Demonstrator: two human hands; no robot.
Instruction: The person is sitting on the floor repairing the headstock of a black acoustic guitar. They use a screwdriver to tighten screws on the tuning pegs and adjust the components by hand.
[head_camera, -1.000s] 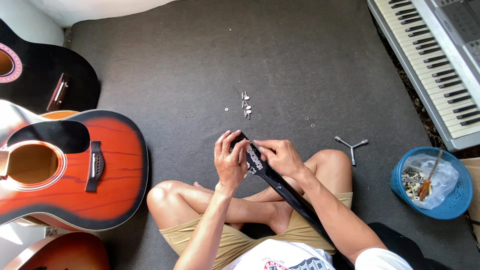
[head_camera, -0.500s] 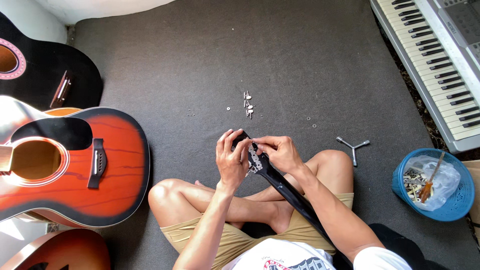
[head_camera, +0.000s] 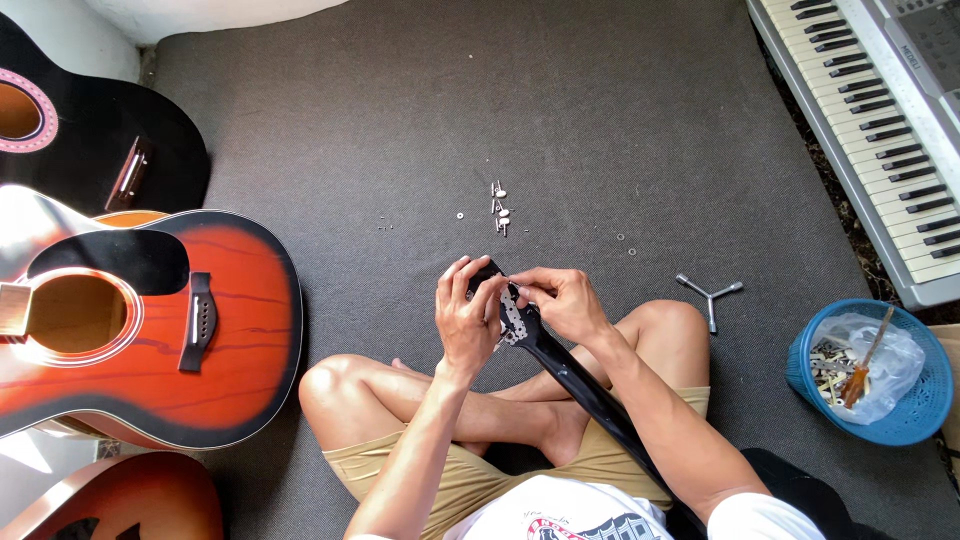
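Grey carpet (head_camera: 330, 110) covers the floor where a person sits cross-legged. Both hands meet at the top of a black guitar neck (head_camera: 560, 365), which slants down toward the lap. Left hand (head_camera: 466, 322) wraps it; right hand (head_camera: 562, 300) fingers pinch a small part.

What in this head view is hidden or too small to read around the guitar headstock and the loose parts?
- Black headstock: its top is covered by the left hand and right hand.
- Whatever the right fingertips pinch: too small to tell.
- Small metal parts on the carpet: too small to identify.
- Guitar neck: its lower end is hidden behind the right forearm.
- Blue basket: a clear bag blurs its contents.
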